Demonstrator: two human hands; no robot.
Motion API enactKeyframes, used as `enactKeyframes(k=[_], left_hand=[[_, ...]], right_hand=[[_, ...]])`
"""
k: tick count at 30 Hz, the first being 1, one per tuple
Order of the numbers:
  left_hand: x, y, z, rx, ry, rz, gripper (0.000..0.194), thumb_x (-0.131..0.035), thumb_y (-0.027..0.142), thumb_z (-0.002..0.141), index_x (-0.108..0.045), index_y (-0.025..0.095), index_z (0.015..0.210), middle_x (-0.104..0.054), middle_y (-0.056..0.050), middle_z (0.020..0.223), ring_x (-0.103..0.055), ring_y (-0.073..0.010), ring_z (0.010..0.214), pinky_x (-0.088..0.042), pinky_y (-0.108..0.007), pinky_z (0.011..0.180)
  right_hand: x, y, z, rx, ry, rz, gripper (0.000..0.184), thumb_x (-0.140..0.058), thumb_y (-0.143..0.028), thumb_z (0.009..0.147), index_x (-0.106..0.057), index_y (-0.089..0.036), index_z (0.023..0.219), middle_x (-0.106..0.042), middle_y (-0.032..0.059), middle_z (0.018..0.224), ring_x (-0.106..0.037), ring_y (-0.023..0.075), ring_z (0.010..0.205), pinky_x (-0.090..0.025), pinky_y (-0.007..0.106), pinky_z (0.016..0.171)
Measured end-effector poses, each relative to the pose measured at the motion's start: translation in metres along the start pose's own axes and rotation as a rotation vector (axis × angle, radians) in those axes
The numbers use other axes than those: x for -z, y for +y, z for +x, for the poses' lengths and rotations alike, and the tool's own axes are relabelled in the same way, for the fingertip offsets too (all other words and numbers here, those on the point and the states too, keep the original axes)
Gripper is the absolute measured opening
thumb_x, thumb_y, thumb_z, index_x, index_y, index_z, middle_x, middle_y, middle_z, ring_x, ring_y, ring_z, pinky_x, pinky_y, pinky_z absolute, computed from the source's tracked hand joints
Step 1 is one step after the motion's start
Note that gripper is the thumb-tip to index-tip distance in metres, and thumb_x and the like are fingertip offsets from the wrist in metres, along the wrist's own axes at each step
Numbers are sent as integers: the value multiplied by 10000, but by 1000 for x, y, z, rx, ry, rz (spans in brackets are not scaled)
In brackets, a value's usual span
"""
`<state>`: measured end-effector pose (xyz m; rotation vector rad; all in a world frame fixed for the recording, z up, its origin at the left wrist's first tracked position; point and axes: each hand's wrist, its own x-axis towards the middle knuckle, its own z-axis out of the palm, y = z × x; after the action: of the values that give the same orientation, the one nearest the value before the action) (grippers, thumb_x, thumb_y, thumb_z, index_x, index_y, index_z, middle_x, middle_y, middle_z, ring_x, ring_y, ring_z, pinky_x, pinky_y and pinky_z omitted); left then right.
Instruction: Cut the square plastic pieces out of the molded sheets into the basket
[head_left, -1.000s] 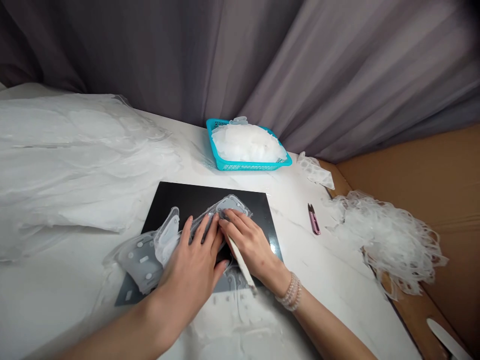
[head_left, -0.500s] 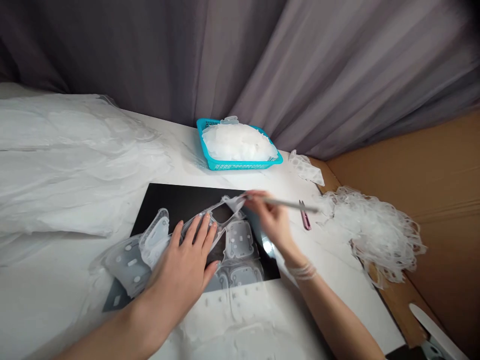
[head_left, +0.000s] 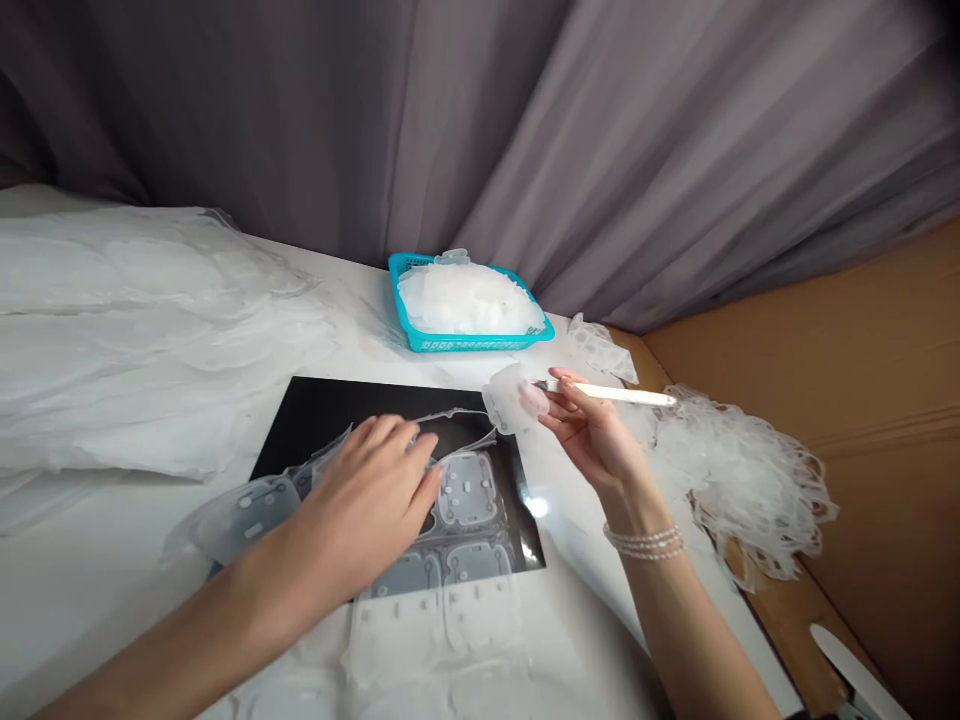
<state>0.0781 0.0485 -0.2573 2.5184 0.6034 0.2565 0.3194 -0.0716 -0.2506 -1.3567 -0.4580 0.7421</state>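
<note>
A translucent silicone sheet of moulded pieces (head_left: 457,520) lies over a black mat (head_left: 322,420) on the white table. My left hand (head_left: 367,505) lies on the sheet with its fingers curled, pressing it down. My right hand (head_left: 592,430) is raised to the right of the mat. It pinches one translucent piece (head_left: 514,398) pulled up off the sheet, with thin strands still joining the two. The same hand also holds a white stick-like tool (head_left: 615,394) that points right.
A teal basket (head_left: 420,338) heaped with translucent pieces stands behind the mat. A pile of stringy trimmings (head_left: 742,480) lies at the right beside a cardboard wall (head_left: 862,400). Clear plastic bags (head_left: 135,330) cover the left. A grey curtain hangs behind. A white blade (head_left: 855,672) shows bottom right.
My right hand has gone from pressing the sheet beside the left hand to lifting up and right with a torn-off piece. My left hand stayed on the sheet and curled its fingers.
</note>
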Motion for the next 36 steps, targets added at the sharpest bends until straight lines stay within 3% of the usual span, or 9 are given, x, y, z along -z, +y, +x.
enactKeyframes(k=[2, 5, 8, 13, 18, 21, 27, 32, 36], left_hand=[[12, 7, 14, 184, 10, -428, 487, -339, 476, 971, -701, 165, 1066, -720, -118, 1093, -628, -287, 1087, -462, -465, 983], [12, 9, 28, 478, -188, -1166, 624, -373, 684, 894, -697, 154, 950, -726, -96, 913, -668, -236, 862, -519, -374, 824], [3, 4, 30, 592, -299, -1467, 588, -518, 700, 823, -709, 144, 859, -709, -68, 798, -641, -188, 732, -510, -316, 722], [0, 2, 25, 557, -209, -1292, 291, -787, 381, 728, -731, 159, 907, -745, -66, 945, -671, -208, 949, -492, -295, 850], [-4, 1, 26, 481, -180, -1099, 204, -752, 340, 764, -724, 164, 862, -720, -31, 840, -644, -158, 826, -449, -256, 753], [-9, 0, 26, 493, -119, -1091, 200, -759, 339, 755, -723, 166, 846, -730, -34, 836, -640, -152, 792, -442, -249, 719], [-3, 6, 22, 542, 33, -1158, 253, -800, 361, 724, -722, 155, 847, -755, -55, 844, -669, -166, 787, -472, -249, 699], [25, -1, 22, 510, 405, -1170, 261, -835, 340, 709, -696, 175, 856, -763, -28, 878, -697, -170, 876, -521, -259, 787], [36, -7, 20, 433, 324, -1342, 190, -813, 263, 749, -652, 187, 815, -743, 6, 857, -673, -112, 793, -504, -182, 670]], right_hand=[[-24, -8, -23, 83, -104, -47, 199, -675, -350, 894, -686, -234, 1056, -760, 40, 930, -748, 207, 903, -612, 402, 887], [-48, -17, -57, 199, -424, -336, 152, -639, -353, 931, -713, -229, 979, -751, 37, 941, -724, 197, 898, -593, 372, 885], [-55, -23, -70, 218, -611, -480, 189, -582, -376, 964, -666, -215, 915, -738, 30, 843, -710, 197, 843, -579, 368, 856], [-49, -14, -43, 93, -288, -455, 376, -567, -491, 944, -462, -211, 715, -712, 41, 781, -690, 198, 816, -520, 332, 789], [-51, 12, -25, -78, -420, -438, 507, -743, -401, 798, -291, -222, 651, -377, -84, 561, -395, 87, 551, -291, 237, 554], [-55, 21, -27, -86, -424, -271, 532, -759, -368, 770, -259, -226, 659, -391, -85, 577, -314, 76, 558, -242, 237, 551], [-58, 24, -35, 68, -310, -368, 459, -683, -337, 814, -261, -226, 671, -467, -54, 622, -339, 78, 577, -246, 230, 547], [-35, 40, -16, 209, -231, -647, 350, -601, -330, 849, -315, -225, 677, -562, -15, 664, -570, 138, 656, -374, 237, 586], [-31, 29, -10, 241, -197, -745, 362, -617, -371, 873, -348, -227, 678, -672, 30, 731, -660, 194, 738, -443, 282, 646]])
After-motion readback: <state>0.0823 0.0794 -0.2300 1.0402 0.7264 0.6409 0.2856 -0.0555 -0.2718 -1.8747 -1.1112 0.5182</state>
